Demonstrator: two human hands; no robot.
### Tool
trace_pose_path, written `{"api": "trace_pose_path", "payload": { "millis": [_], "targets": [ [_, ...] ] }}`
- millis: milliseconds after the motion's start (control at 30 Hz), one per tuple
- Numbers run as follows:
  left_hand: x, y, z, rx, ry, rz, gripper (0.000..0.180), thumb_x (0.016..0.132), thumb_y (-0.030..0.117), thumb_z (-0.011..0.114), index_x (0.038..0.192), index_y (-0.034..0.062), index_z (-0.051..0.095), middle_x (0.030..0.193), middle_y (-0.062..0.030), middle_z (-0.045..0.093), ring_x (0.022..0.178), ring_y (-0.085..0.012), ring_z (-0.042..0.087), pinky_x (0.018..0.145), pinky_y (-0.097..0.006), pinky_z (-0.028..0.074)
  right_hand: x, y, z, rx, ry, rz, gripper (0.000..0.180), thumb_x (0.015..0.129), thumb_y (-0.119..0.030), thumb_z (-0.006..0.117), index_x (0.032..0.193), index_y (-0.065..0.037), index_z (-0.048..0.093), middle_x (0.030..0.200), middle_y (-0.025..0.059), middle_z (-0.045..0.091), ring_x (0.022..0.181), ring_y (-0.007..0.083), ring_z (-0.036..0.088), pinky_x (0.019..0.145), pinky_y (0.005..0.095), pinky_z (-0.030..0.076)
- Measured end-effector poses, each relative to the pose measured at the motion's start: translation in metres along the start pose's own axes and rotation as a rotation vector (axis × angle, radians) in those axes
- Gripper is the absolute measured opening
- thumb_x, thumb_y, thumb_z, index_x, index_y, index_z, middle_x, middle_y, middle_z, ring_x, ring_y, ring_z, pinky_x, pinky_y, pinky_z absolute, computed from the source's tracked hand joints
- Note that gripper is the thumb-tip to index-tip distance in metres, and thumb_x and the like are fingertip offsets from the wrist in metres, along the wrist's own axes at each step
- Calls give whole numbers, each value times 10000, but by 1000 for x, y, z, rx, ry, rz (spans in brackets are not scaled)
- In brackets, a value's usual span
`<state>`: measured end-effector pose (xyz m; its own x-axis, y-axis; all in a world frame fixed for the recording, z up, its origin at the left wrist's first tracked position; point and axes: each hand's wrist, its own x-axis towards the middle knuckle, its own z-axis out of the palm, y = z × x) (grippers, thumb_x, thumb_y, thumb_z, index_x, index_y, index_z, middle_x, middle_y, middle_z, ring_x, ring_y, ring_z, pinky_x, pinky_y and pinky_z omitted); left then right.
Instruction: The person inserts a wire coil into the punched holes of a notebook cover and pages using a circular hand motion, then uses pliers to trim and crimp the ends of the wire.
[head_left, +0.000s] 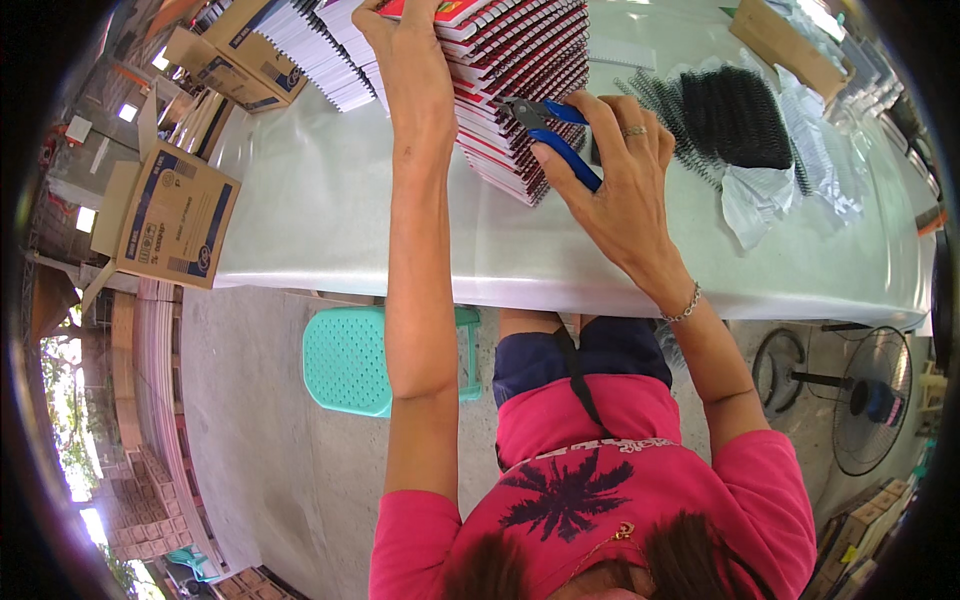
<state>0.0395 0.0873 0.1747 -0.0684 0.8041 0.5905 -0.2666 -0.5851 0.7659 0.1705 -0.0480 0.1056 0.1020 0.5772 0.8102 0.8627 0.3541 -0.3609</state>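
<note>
A slanted stack of red spiral-bound notebooks (520, 60) lies on the white table (320, 200). My left hand (415, 70) rests flat on top of the stack, pressing it down. My right hand (615, 170) grips blue-handled pliers (555, 135) whose tip points at the wire spirals along the stack's near edge. A ring sits on one finger and a bracelet on the wrist of my right hand.
A pile of black spiral wires (730, 115) lies on clear plastic at the right. More notebook stacks (310, 45) and cardboard boxes (175, 215) sit at the left. A teal plastic stool (350, 360) stands under the table; a floor fan (870, 400) is lower right.
</note>
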Motion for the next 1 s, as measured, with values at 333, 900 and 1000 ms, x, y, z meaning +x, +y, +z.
{"api": "trace_pose_path", "payload": {
  "millis": [333,900,1000],
  "targets": [
    [-1,0,-1,-42,-19,-1,497,904,319,641,1249,10,461,1161,-107,522,1093,-200,497,992,-319,389,-2,-2,-2,337,-136,234,429,894,-350,690,1185,-49,598,963,112,604,880,262,557,842,363,412],
    [2,-2,0,5,-12,27,470,907,318,629,1229,12,472,1128,-105,539,1056,-196,512,959,-310,410,-7,3,2,458,-246,334,440,874,-356,707,1167,-45,603,1026,109,608,967,267,549,930,417,366],
    [1,-1,-3,-11,-6,-6,460,912,317,624,1225,15,474,1125,-100,538,1055,-192,509,959,-308,404,-1,-6,-8,778,-455,618,440,885,-353,695,1165,-27,598,1022,110,606,966,268,548,938,422,367]
  ]
}}
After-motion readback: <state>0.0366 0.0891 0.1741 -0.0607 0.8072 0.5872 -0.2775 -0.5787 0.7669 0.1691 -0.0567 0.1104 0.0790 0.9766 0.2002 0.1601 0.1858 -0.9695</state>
